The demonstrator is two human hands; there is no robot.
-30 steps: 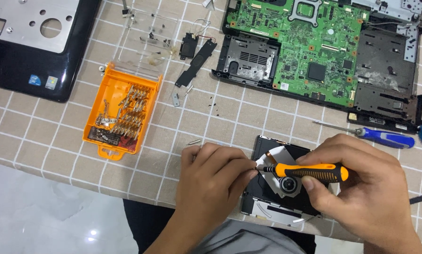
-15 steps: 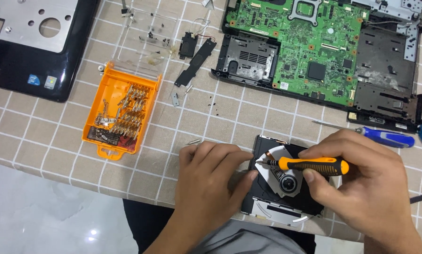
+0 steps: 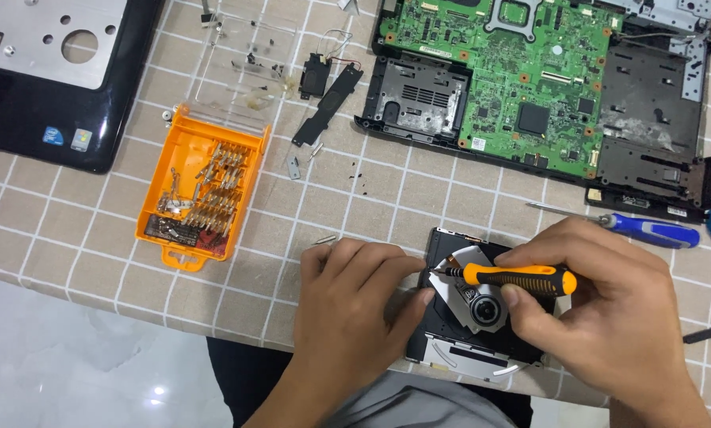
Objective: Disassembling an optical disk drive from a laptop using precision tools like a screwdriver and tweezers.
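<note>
A black optical disc drive (image 3: 482,317) with a round metal hub lies at the table's near edge. My right hand (image 3: 617,317) grips an orange-and-black screwdriver (image 3: 522,279), held almost level, its tip at the drive's left rim. My left hand (image 3: 363,305) rests flat on the tablecloth, fingers pressed against the drive's left side, thumb close to the screwdriver tip. My right hand hides the drive's right part.
An open orange bit case (image 3: 197,194) lies to the left, its clear lid (image 3: 240,67) behind it. An opened laptop base with a green circuit board (image 3: 514,71) sits at the back right, a laptop top cover (image 3: 46,71) back left. A blue screwdriver (image 3: 648,231) lies right.
The screwdriver has shifted slightly to the right and its tip sits at the drive's left rim. My left hand stays against the drive.
</note>
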